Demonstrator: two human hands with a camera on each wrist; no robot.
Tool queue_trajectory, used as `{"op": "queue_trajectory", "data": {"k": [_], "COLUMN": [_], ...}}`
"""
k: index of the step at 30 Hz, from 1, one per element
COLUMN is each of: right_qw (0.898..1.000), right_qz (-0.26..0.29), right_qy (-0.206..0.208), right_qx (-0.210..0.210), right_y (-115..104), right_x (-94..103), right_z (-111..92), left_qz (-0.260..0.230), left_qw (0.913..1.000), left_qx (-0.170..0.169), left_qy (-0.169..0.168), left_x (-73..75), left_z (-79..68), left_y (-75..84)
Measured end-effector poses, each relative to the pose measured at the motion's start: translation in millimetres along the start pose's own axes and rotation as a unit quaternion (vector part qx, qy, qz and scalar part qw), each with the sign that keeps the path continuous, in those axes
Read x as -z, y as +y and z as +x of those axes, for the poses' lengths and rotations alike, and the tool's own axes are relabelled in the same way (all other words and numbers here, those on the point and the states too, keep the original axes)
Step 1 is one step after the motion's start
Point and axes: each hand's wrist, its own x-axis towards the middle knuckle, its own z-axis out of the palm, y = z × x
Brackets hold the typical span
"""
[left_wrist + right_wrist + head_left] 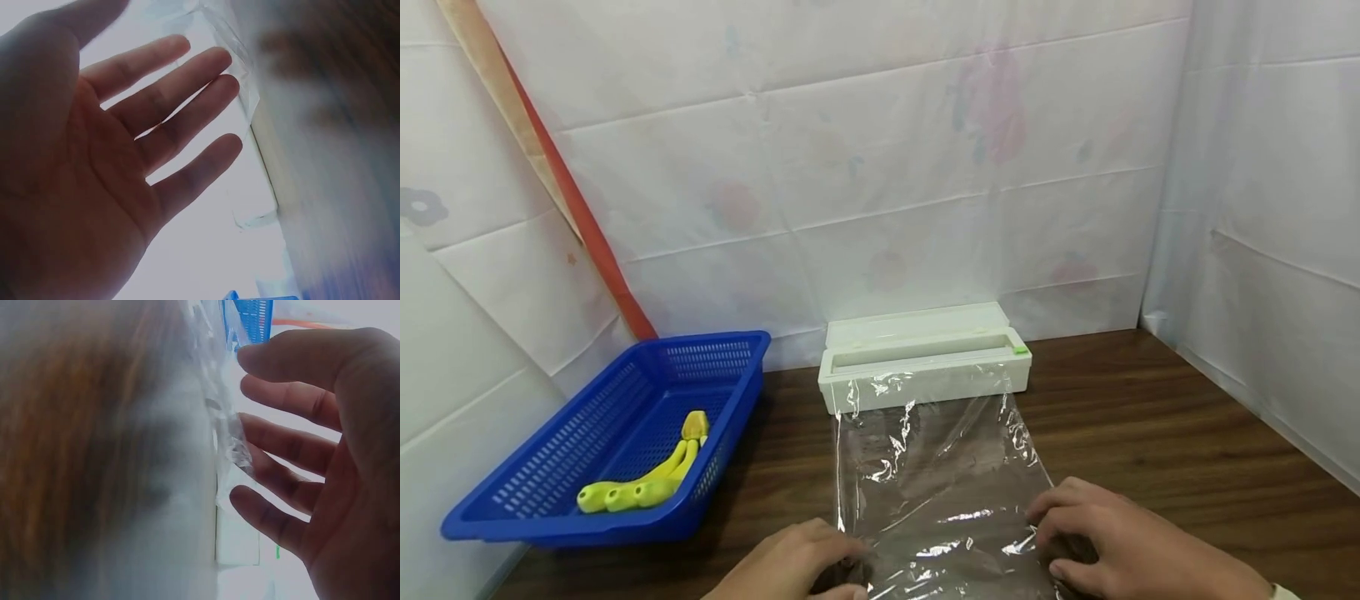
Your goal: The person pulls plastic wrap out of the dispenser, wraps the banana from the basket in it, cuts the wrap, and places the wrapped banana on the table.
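A sheet of clear plastic wrap point(947, 492) runs from a white wrap dispenser point(925, 379) toward me over the table. The dispenser's lid point(917, 325) is raised at its back. At the sheet's left edge is my left hand point(797, 562), its fingers extended and apart in the left wrist view. My right hand point(1120, 542) is by the right edge, fingers loosely bent. In the right wrist view its fingers point(281, 434) are spread beside the wrap's edge point(234, 450), some seeming to touch it. Neither hand pinches the sheet.
A blue plastic basket point(580, 533) stands at the left, holding a bunch of yellow bananas point(647, 483). A green piece point(1020, 350) sits at the dispenser's right end. Patterned white sheeting point(880, 167) covers the walls behind the brown wooden table point(1150, 417).
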Motion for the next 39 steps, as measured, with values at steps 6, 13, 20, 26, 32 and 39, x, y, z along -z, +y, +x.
{"op": "queue_trajectory", "data": {"k": [6, 13, 20, 26, 32, 39], "right_qw": [1.000, 1.000, 1.000, 0.999, 0.995, 0.994], "right_qz": [0.018, 0.008, 0.017, 0.025, 0.068, 0.077], "right_qy": [-0.021, -0.005, 0.003, -0.008, -0.047, -0.056], "right_qx": [-0.005, 0.013, -0.013, -0.028, -0.058, -0.059], "right_y": [0, -1, -2, 0, 5, 11], "right_x": [-0.8, -2.0, -0.4, 1.4, 3.5, 1.8], "right_z": [2, 7, 8, 9, 1, -6], "left_qz": [0.015, -0.011, -0.002, -0.036, -0.019, -0.066], "left_qw": [0.9997, 0.9958, 0.9979, 0.9930, 0.9948, 0.9816], "left_qx": [0.017, 0.063, 0.061, 0.104, 0.097, 0.172], "left_qy": [-0.005, -0.066, -0.022, -0.042, -0.026, -0.052], "left_x": [-1.4, -3.5, -1.5, 2.4, 2.8, 12.6], "left_z": [-5.9, -10.6, -13.4, -10.8, -3.2, -4.2], "left_y": [0.0, -2.8, -0.6, 3.6, 3.0, 0.4]}}
